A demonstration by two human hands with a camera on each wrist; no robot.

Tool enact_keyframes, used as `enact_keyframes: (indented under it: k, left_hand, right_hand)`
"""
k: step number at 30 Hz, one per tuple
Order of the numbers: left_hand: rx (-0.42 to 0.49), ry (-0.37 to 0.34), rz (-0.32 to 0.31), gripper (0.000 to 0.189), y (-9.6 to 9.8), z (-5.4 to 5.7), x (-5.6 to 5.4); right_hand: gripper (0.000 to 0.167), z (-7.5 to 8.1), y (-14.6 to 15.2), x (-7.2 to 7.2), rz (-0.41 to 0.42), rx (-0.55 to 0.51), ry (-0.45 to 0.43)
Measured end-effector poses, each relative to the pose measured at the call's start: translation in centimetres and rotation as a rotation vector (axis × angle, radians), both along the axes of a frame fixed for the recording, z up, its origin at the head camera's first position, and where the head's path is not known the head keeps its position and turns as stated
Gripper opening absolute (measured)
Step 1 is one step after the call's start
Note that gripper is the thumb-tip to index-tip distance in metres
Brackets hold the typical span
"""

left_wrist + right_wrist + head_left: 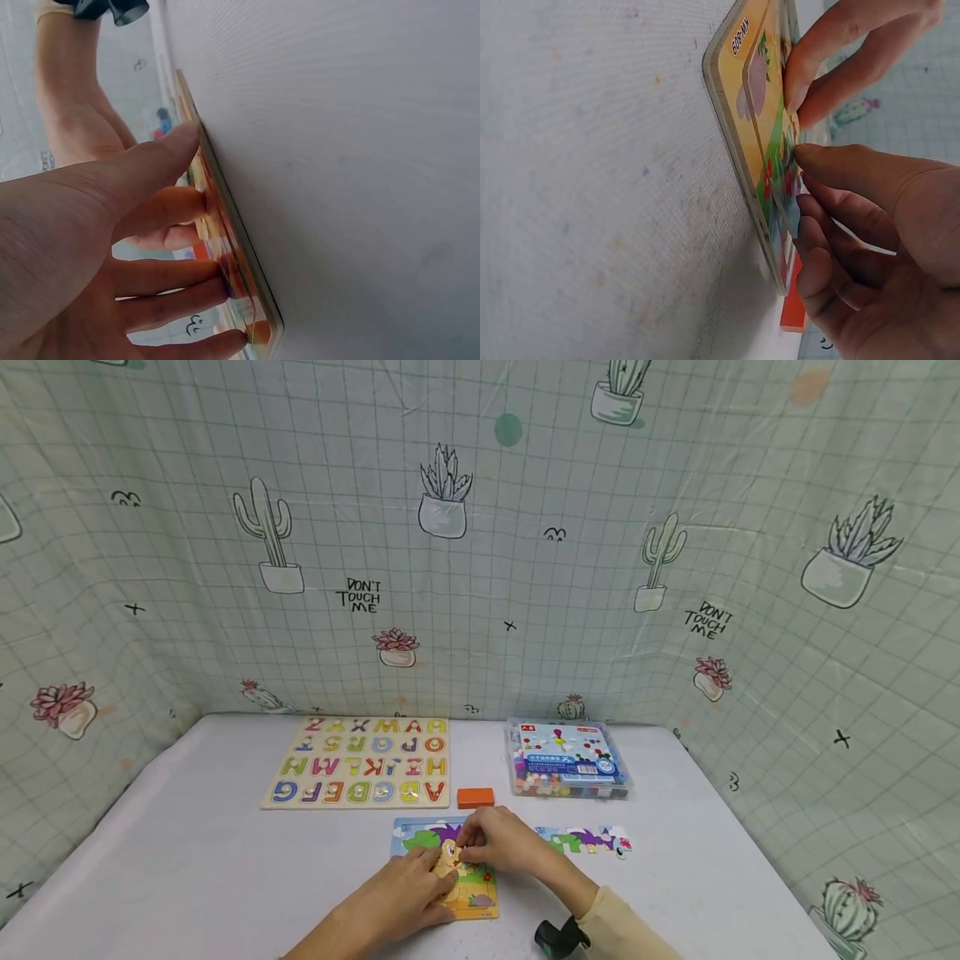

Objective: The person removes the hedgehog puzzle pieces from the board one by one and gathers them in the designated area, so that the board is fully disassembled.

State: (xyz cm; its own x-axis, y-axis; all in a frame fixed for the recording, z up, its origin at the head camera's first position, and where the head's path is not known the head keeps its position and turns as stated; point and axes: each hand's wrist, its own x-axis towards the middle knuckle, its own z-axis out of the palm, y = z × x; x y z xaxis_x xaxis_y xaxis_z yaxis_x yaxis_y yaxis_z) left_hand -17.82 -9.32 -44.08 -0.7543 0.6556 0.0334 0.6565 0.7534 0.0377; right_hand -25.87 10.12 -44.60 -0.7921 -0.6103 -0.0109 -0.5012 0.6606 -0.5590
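A shallow jigsaw board [480,912] with a colourful cartoon picture lies flat on the table in the head view. My left hand [412,885] rests on its left part, fingers fairly straight, fingertips pressing the picture; in the left wrist view the thumb [176,146] lies at the board's near edge. Over the upper right of the board, my right hand [498,842] pinches a small puzzle piece between thumb and curled fingers, close over the picture. Most of that piece is hidden by the fingers. Several joined or adjoining puzzle pieces [592,841] lie to the right of the board.
Just behind the board sits an orange block [476,798]. A wooden alphabet board [360,805] lies at the back left, and a clear plastic box [567,760] of coloured parts at the back right. A patterned curtain [480,568] encloses the white table [187,843].
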Motion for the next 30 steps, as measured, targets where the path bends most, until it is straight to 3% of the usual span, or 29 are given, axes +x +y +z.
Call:
enact_keyframes:
  k: [9,21,30]
  left_hand:
    - [0.006,0.038,-0.053,0.039,-0.22,0.11,-0.40]
    - [-0.003,0.001,-0.033,0.039,-0.06,0.18,-0.35]
    - [-0.009,-0.019,-0.016,0.040,0.01,0.20,-0.30]
  right_hand:
    - [0.008,0.35,0.20,0.10,-0.012,-0.017,-0.042]
    - [0.009,0.78,0.75,-0.09,0.066,-0.115,-0.128]
    - [0.009,0.91,0.95,-0.40,0.117,-0.115,-0.140]
